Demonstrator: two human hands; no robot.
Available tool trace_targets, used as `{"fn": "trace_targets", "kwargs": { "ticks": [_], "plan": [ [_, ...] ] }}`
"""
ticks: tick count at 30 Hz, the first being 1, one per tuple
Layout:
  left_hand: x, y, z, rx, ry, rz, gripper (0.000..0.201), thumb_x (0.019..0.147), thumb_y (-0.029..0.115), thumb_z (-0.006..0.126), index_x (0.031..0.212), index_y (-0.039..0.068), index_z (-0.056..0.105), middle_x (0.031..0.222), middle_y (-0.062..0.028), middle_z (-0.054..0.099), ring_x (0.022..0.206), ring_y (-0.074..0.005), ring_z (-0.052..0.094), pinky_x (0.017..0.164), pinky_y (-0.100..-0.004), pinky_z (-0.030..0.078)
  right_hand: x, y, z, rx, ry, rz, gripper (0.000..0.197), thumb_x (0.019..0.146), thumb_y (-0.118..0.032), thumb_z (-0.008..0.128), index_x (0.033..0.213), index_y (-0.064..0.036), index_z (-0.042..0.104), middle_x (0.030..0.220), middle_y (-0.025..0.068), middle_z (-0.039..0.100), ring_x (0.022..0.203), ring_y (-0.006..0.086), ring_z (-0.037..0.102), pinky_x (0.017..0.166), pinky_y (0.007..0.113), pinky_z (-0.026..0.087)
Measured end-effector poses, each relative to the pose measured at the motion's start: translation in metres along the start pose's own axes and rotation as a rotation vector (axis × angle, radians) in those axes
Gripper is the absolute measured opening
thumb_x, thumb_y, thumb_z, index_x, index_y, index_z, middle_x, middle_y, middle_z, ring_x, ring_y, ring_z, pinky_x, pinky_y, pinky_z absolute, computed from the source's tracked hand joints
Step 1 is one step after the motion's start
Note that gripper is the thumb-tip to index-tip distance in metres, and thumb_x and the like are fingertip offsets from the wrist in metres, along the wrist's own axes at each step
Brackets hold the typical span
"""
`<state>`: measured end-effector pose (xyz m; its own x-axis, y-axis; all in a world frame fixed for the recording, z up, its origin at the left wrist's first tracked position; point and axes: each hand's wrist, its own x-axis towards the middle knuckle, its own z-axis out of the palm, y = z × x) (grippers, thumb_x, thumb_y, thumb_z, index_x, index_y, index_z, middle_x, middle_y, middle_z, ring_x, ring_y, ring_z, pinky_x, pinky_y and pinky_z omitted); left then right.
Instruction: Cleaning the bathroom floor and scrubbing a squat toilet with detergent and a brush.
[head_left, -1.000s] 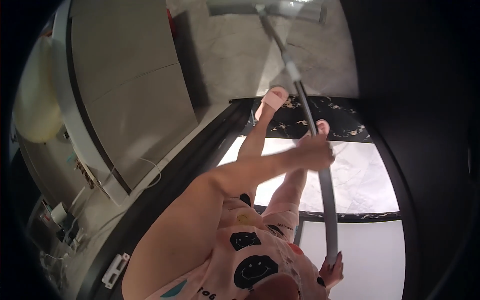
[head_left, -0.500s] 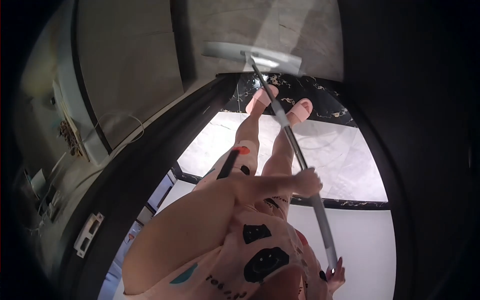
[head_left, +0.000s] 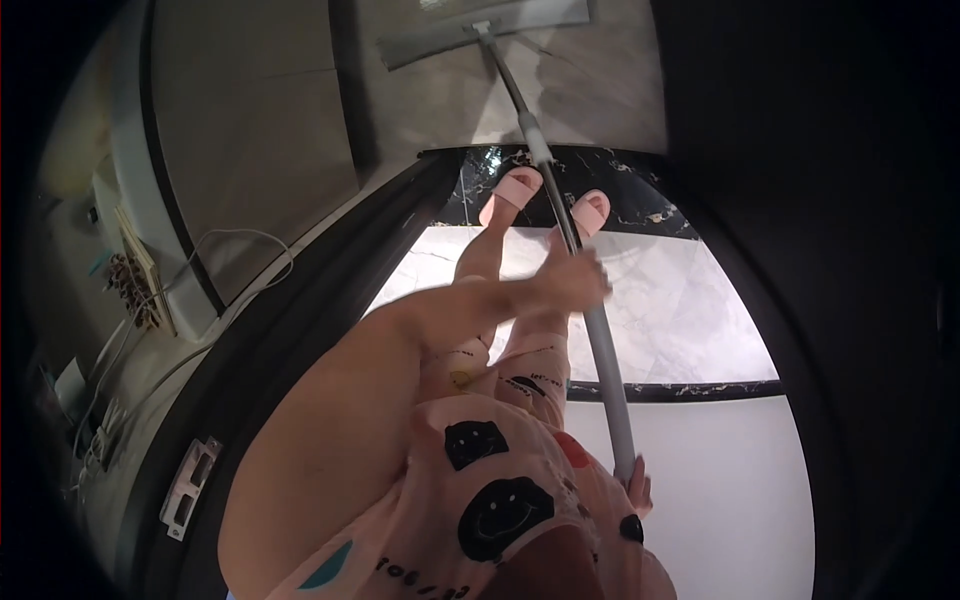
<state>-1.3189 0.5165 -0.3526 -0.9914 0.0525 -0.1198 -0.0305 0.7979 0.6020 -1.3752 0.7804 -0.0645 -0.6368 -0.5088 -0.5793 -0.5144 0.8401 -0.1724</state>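
A flat mop [head_left: 607, 375] slants away from me, its grey pole rising from my lower right. Its wide grey head [head_left: 430, 43] lies on the tiled floor beyond the dark marble threshold. Midway along the pole, my left hand [head_left: 580, 282] is closed around it, the arm reaching across my body. My right hand [head_left: 642, 487] is closed at the pole's near end, partly hidden by my patterned pink clothing.
My feet, in pink slippers [head_left: 592, 212], stand at the black marble threshold [head_left: 640, 190]. A dark door frame with a metal strike plate [head_left: 188, 490] runs along the left. Loose cables [head_left: 100, 440] lie beyond it. A dark panel [head_left: 800, 200] borders the right.
The mop head has moved farther away across the floor and slightly left. My left hand has gone forward with the pole, and my right hand has moved forward and left.
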Motion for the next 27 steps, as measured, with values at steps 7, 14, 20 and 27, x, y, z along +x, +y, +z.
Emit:
{"fn": "trace_targets", "kwargs": {
  "ticks": [7,14,20,27],
  "plan": [
    [-0.019,0.156,0.009,-0.277,-0.095,0.221,0.008,0.069,0.017,0.051,0.064,0.010,0.050,0.059,-0.0009,0.051,0.061,-0.0164,0.052,0.063,-0.0346,0.035,-0.144,0.043,-0.059,-0.225,-0.114,0.096,0.058,0.065,-0.005,0.059,0.122,-0.0075,0.046,0.067,0.0093,0.048,0.049,0.0273,0.050,0.041,0.039,0.041],
    [0.029,0.174,-0.008,-0.443,-0.233,0.237,0.010,0.071,0.015,0.051,0.065,0.007,0.049,0.058,-0.0033,0.052,0.060,-0.0198,0.054,0.059,-0.0346,0.037,-0.111,0.056,-0.101,-0.272,-0.157,0.207,0.053,0.070,-0.003,0.057,0.122,-0.0087,0.045,0.075,0.0124,0.050,0.053,0.0288,0.052,0.045,0.039,0.042],
    [0.043,0.144,0.016,-0.384,-0.125,0.423,0.015,0.072,0.018,0.051,0.064,0.006,0.047,0.055,-0.0066,0.055,0.053,-0.0249,0.058,0.052,-0.0379,0.042,-0.084,0.040,-0.088,-0.237,-0.052,0.230,0.045,0.071,-0.005,0.058,0.116,-0.0053,0.051,0.064,0.0080,0.046,0.050,0.0230,0.049,0.042,0.035,0.042],
    [0.083,0.013,0.008,-0.196,-0.129,0.406,0.009,0.069,0.019,0.054,0.069,0.011,0.052,0.062,-0.0026,0.057,0.065,-0.0206,0.060,0.061,-0.0360,0.045,0.017,0.000,-0.020,0.116,0.209,0.137,0.046,0.071,-0.001,0.065,0.115,-0.0032,0.052,0.067,0.0099,0.050,0.052,0.0214,0.050,0.047,0.028,0.046]
  ]
}}
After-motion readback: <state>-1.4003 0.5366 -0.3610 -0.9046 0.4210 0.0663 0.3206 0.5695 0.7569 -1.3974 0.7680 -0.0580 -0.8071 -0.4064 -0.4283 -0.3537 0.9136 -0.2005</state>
